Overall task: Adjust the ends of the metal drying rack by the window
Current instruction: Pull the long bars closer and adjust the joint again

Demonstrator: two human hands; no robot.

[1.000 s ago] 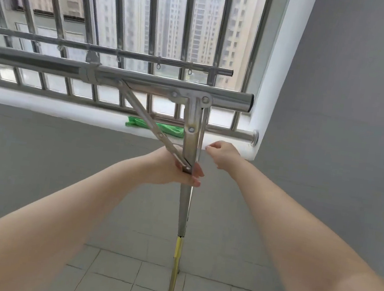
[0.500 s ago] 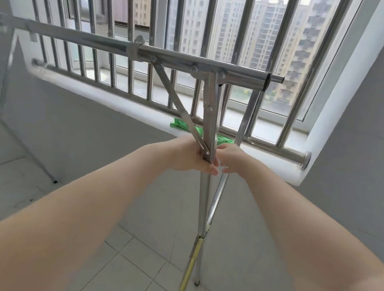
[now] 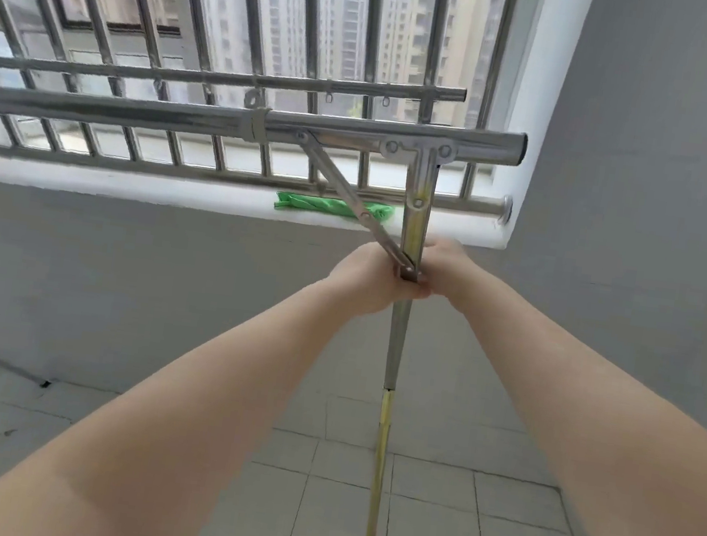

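Note:
The metal drying rack stands in front of the barred window. Its thick top bar (image 3: 182, 117) runs from the left edge to an open end at the right. An upright leg (image 3: 397, 341) drops from a riveted T-joint (image 3: 420, 153), and a diagonal brace (image 3: 343, 194) meets the leg lower down. My left hand (image 3: 370, 281) grips the leg from the left at the brace's lower joint. From the right, my right hand (image 3: 444, 264) closes on the same spot. A thinner second rail (image 3: 277, 82) lies behind.
A green cloth (image 3: 319, 205) lies on the white window sill (image 3: 128, 188). The window bars (image 3: 375, 23) are close behind the rack. A grey wall (image 3: 669, 174) rises at the right. Pale floor tiles (image 3: 421, 524) lie below, and the leg's lower part looks yellowish.
My right hand has come from beside the leg onto it, opposite the left hand. The view swung left and then back to face the rack's right end squarely.

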